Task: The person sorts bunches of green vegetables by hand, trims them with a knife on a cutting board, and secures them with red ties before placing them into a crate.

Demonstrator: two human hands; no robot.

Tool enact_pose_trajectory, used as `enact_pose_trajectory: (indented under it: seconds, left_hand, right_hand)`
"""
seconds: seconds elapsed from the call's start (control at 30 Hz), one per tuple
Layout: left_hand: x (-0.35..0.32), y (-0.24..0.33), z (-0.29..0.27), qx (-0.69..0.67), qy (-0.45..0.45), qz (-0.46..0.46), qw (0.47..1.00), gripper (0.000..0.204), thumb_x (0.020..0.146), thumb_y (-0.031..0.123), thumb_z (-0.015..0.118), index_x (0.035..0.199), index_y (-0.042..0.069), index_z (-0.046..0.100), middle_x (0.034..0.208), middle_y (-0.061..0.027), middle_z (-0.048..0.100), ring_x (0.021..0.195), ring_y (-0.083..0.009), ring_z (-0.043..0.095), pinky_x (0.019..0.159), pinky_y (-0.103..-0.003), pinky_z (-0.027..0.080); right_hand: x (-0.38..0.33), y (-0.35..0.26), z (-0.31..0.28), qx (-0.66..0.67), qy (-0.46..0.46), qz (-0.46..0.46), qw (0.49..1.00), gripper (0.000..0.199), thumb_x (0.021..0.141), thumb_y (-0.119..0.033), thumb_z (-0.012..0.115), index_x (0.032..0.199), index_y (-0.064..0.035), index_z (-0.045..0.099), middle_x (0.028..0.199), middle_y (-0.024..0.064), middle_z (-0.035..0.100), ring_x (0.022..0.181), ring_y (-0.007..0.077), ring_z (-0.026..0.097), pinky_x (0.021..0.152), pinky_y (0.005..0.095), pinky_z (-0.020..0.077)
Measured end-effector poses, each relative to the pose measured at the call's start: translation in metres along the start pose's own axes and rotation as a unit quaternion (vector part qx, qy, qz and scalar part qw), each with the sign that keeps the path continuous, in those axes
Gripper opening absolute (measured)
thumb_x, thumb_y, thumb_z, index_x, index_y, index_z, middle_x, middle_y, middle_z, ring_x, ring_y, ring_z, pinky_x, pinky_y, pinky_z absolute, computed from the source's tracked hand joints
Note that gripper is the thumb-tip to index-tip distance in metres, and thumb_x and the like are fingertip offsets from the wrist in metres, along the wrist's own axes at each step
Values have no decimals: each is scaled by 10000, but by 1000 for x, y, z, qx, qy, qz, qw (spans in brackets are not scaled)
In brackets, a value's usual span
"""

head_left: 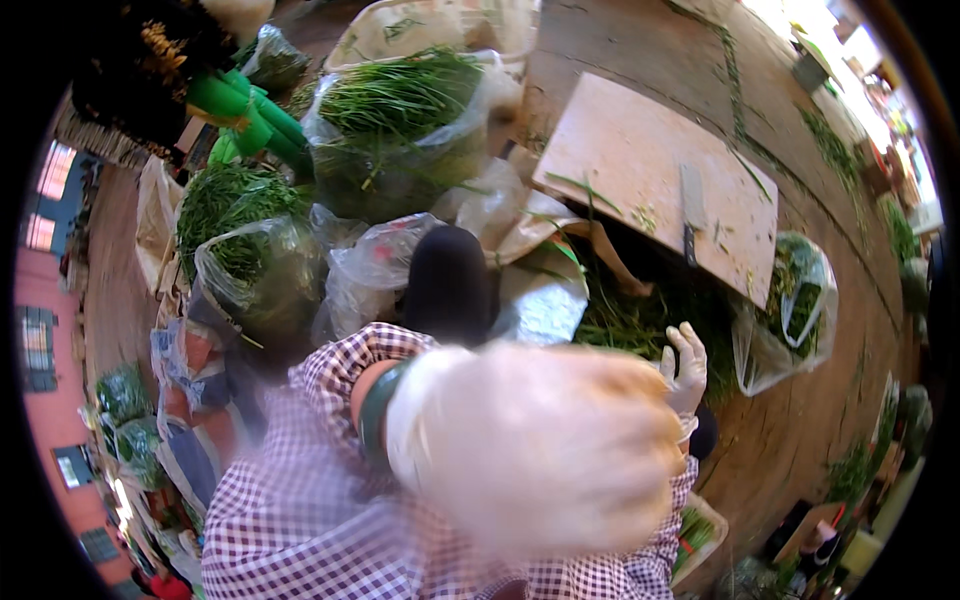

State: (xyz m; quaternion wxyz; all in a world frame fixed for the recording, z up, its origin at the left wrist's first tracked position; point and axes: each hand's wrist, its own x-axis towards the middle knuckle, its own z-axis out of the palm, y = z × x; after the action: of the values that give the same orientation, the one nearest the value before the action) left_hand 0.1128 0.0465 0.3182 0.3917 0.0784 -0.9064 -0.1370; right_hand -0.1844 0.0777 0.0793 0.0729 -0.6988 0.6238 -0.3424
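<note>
Close in front of me, my left hand (540, 450) in a whitish glove fills the lower middle, blurred by motion. Its knuckles point right and the fingers bend out of sight, so I cannot tell what they hold, if anything. A dark green bangle (377, 415) circles that wrist below a checked sleeve. Partly behind it, my right hand (688, 372), also gloved, is raised with fingers apart and nothing visible in them. Beyond the right hand lie loose long green leaves (625, 325), under the edge of a pale board (640, 140). On the board rests a knife (692, 205) with a dark handle.
A clear bag (400, 180) stuffed with long green stalks stands ahead, before a pale crate (440, 25). Another bag of greens (245, 230) sits left. A tied bag of trimmings (790, 320) is right of the board. A person in green boots (245, 110) stands far left.
</note>
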Motion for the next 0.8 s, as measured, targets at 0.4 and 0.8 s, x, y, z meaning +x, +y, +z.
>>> enact_pose_trajectory:
  seconds: [0.4, 0.8]
  left_hand:
    - [-392, -295, -53, 263, 208, -658, 674, 207, 786, 46, 692, 990, 62, 726, 1002, -100, 706, 961, -245, 663, 876, -337, 516]
    - [-449, -382, -88, 493, -23, -535, 686, 134, 858, 92, 530, 959, 121, 612, 849, -90, 585, 829, -298, 606, 715, -412, 490]
  right_hand:
    - [75, -20, 115, 59, -170, -2, 984, 188, 855, -53, 646, 1035, -23, 689, 1088, 185, 666, 1028, 336, 639, 922, 404, 502]
    - [164, -49, 219, 84, -244, -96, 961, 205, 828, -94, 678, 1026, -44, 683, 1085, 171, 671, 992, 352, 628, 877, 420, 503]
